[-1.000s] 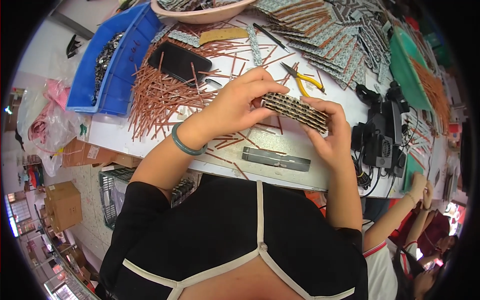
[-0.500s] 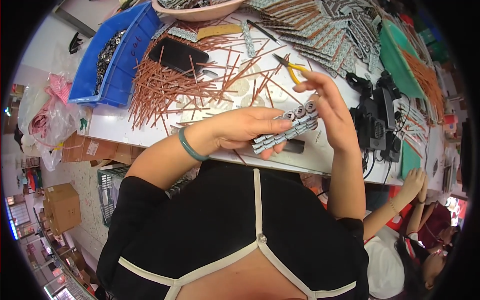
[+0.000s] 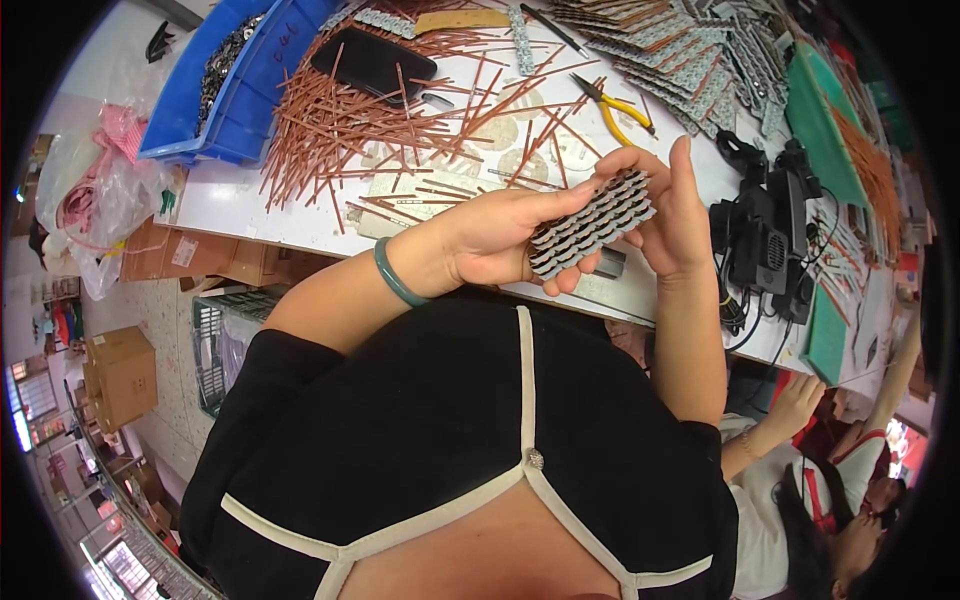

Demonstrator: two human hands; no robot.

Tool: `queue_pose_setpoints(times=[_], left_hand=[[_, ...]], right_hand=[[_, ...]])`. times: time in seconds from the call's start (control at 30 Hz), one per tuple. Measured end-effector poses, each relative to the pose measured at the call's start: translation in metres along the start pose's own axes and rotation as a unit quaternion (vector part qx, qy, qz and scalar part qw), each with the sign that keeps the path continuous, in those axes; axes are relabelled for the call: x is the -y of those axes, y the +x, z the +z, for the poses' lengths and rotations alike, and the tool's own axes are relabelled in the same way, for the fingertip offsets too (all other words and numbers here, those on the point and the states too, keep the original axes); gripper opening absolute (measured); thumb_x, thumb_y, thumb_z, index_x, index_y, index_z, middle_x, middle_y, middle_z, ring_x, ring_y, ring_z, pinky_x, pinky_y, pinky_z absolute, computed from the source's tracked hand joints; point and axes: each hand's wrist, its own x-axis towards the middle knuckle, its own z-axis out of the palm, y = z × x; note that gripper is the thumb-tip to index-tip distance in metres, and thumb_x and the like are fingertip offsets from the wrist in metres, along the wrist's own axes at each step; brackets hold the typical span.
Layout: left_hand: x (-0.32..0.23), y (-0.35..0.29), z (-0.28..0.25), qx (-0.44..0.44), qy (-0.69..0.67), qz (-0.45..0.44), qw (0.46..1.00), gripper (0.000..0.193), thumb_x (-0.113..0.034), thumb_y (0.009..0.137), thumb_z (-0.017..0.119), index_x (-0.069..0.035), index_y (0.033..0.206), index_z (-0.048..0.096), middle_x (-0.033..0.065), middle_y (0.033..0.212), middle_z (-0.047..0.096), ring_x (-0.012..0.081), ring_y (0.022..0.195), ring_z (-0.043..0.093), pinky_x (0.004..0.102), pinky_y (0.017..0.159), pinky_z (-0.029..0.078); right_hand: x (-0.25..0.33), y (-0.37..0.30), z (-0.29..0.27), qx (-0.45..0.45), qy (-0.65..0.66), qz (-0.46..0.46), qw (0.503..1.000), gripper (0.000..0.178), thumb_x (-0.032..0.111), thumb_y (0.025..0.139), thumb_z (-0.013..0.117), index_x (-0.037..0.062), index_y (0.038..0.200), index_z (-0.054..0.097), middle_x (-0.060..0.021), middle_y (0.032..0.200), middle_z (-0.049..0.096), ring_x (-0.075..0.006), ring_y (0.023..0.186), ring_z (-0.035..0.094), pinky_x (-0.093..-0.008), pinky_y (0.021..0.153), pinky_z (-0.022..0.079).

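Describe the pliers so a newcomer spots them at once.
On the white worktable, find the big pile of gray and brown pieces at the far side. The pliers lie just nearer than it, beyond the right hand. Splayed yellow handles and a dark pointed nose set them apart from the straight brown strips to their left.

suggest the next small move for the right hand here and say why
I'd probably settle the right hand more firmly on the right end of the stack of wavy-edged strips, to steady it: one of that hand's digits points up, clear of the stack, and the left hand grips the other end.
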Motion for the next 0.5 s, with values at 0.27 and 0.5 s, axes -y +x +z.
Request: queue_pose_setpoints(times=[0.27, 0.5], left_hand=[[-0.017, 0.003, 0.012, -0.063, 0.159, 0.0, 0.985, 0.036, -0.036, 0.097, 0.045, -0.001, 0.102, 0.054, 0.0102, 0.081, 0.061, 0.0203, 0.061, 0.063, 0.0297, 0.052, 0.052], [-0.06, 0.02, -0.013, -0.178, 0.332, 0.172, 0.91, 0.038, -0.033, 0.096, 0.046, -0.004, 0.121, 0.043, 0.007, 0.095, 0.057, 0.0144, 0.081, 0.06, 0.0264, 0.068, 0.051]], right_hand=[[0.016, -0.017, -0.001, -0.001, -0.024, -0.016, 1.0, 0.056, 0.051, 0.096, 0.034, -0.0004, 0.105, 0.053, -0.0111, 0.092, 0.063, -0.0082, 0.053, 0.054, -0.0155, 0.04, 0.037], [0.063, 0.005, -0.012, -0.087, -0.225, -0.086, 0.967, 0.021, 0.015, 0.085, 0.065, 0.0049, 0.1, 0.055, -0.0042, 0.082, 0.057, -0.0103, 0.059, 0.058, -0.023, 0.049, 0.047]])
